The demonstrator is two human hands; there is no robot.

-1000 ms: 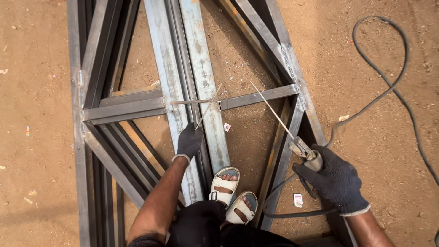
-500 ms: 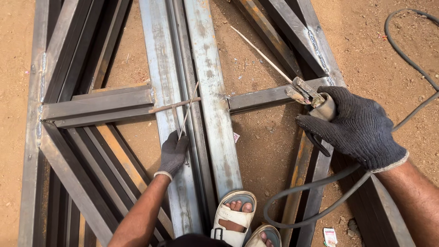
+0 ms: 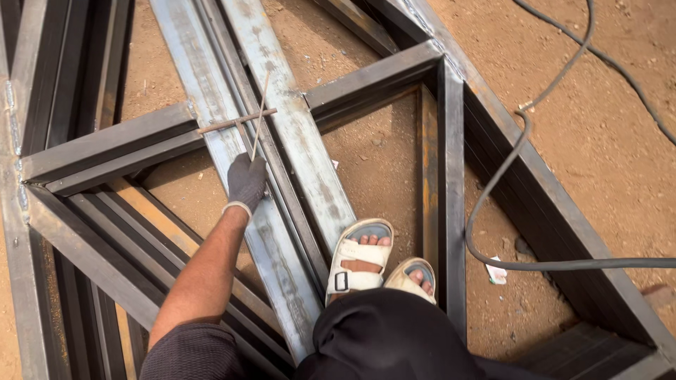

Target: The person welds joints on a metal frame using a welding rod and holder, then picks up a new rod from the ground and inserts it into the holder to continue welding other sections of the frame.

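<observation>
My left hand point(image 3: 247, 181), in a dark grey glove, grips the lower end of a thin metal rod point(image 3: 260, 118) that slants up over two long steel channel beams point(image 3: 289, 134). A second thin rod point(image 3: 236, 121) lies crosswise on the beams, and the held rod crosses it. The beams rest on a welded frame of dark square steel tubes point(image 3: 105, 148) laid on sandy ground. My feet in white sandals point(image 3: 355, 257) stand beside the beams inside the frame. My right hand is out of view.
A black cable point(image 3: 507, 176) curves over the right frame tube point(image 3: 451, 183) and runs off to the right across the sand. A small paper scrap point(image 3: 496, 271) lies near it. Stacked tubes point(image 3: 84, 232) fill the lower left.
The view has swung left and down. My gloved right hand with the electrode holder has left the view. My left hand still holds the thin rod over the beams.
</observation>
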